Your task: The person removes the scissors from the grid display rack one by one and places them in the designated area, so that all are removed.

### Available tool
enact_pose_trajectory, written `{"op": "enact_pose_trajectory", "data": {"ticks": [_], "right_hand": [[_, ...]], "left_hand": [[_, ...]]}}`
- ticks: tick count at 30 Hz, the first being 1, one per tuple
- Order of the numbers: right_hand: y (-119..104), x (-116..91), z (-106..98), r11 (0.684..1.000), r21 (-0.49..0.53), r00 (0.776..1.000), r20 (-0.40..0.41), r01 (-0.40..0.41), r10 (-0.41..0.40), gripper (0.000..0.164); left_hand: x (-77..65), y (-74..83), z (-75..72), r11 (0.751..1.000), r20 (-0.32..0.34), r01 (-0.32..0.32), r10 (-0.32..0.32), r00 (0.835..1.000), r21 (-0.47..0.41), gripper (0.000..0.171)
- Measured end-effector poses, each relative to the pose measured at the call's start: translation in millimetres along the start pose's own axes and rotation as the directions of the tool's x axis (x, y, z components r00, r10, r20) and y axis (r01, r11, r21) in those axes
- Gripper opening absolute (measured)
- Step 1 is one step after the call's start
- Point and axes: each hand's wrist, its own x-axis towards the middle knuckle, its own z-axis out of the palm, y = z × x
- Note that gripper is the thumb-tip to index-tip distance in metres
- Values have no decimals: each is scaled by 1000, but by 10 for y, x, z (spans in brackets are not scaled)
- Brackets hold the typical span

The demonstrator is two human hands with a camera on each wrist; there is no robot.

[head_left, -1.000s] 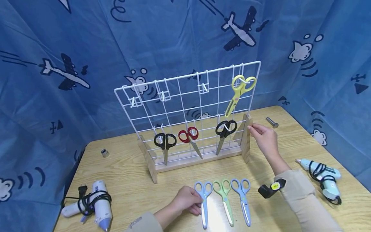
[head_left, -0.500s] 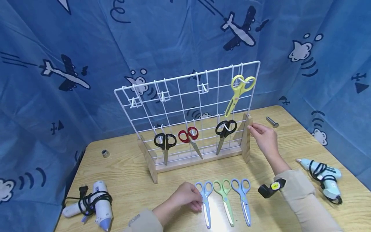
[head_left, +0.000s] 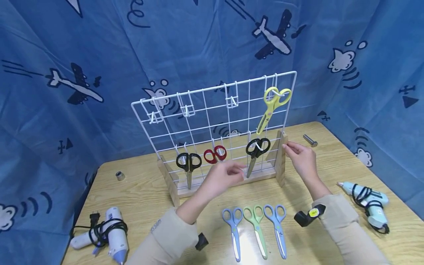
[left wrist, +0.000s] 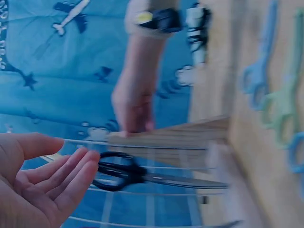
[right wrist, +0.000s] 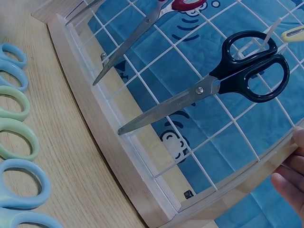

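Left hand: the left hand is hovering in front of the lower rack, its fingers bending loosely, its thumb standing apart, and it is holding nothing.
Right hand: the right hand is pinching the wooden end post between thumb and fingers.
Wire grid rack: the white wire grid rack is standing on the surface.
Hanging scissors: yellow scissors are hanging at the upper right; left black-handled scissors, red-handled scissors and right black-handled scissors are hanging below, the left hand partly covering the red pair.
Lying scissors: left blue scissors, green scissors and right blue scissors are lying side by side before the rack.
Right edge: a light-blue glue gun is lying beyond the right sleeve.
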Motion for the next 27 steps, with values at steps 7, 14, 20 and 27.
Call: {"op": "enact_pose_trajectory", "data": {"ticks": [7, 14, 20, 27], "right_hand": [[-277, -131, -62, 1000, 1, 1000, 15, -12, 12, 43], [-229, -109, -32, 1000, 23, 1000, 3, 3, -3, 40], [287, 79, 125, 993, -93, 992, -93, 73, -81, 36], [255, 76, 107, 992, -93, 991, -93, 83, -92, 35]], "left_hand": [[369, 381, -93, 991, -167, -135, 132, 977, -1, 24], [692, 585, -129, 984, -260, -178, 179, 949, 29, 24], [833, 666, -103, 975, -296, -214, 224, 928, 65, 25], [941, 761, -55, 956, -334, -259, 290, 897, 135, 22]]}}
